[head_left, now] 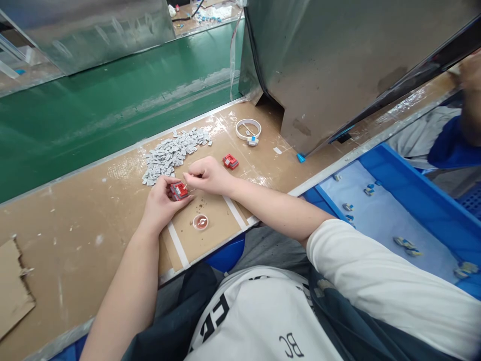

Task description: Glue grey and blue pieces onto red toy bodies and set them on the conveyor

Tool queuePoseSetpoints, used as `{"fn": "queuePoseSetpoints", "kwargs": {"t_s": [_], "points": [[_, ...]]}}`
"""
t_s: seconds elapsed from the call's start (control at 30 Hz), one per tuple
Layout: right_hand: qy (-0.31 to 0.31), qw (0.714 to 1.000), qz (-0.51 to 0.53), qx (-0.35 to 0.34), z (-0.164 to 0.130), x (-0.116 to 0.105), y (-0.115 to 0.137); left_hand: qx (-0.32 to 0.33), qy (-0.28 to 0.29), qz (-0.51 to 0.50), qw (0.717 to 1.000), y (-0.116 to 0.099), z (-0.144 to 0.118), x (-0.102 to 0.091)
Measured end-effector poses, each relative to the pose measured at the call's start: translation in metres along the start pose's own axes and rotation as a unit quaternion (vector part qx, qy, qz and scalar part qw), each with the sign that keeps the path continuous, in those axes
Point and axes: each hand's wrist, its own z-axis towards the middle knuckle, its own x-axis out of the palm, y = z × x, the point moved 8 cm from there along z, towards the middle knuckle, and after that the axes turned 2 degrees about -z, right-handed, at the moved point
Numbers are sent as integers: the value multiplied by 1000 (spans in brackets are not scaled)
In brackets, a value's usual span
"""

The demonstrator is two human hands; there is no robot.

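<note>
My left hand (160, 203) is closed around a small red and grey plastic part (179, 190), held just above the table with its red face up. My right hand (210, 176) is pinched on a thin pale stick (185, 187), whose tip meets the red face of that part. The stick is small and mostly hidden by the fingers. In front of the hands stands a small clear cup (200, 222) with reddish-brown liquid in it. A second red plastic part (230, 161) lies on the table beyond my right wrist.
Behind the hands spreads a pile of small grey pieces (169, 155). A white tape ring (248, 129) lies farther back, with a small grey-blue part (252, 141) against it. At right, a blue bin (432, 200) holds several small parts. Torn cardboard (13, 288) lies left; a metal housing (319, 65) rises behind.
</note>
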Motion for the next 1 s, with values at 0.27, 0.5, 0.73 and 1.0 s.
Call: {"fn": "queuePoseSetpoints", "kwargs": {"t_s": [0.27, 0.5, 0.73, 1.0], "points": [[-18, 1000, -15, -16, 0, -2, 0, 11, 0, 39, 999, -4, -1, 0], [15, 999, -10, -39, -1, 6, 4, 31, -3, 81, 996, -7, 0, -1], [12, 996, 76, -53, -4, -7, 11, -30, 0, -41, 999, 8, 1, 1], [376, 918, 68, -107, -35, 34, 37, -20, -54, -130, 990, 12, 6, -12]]}}
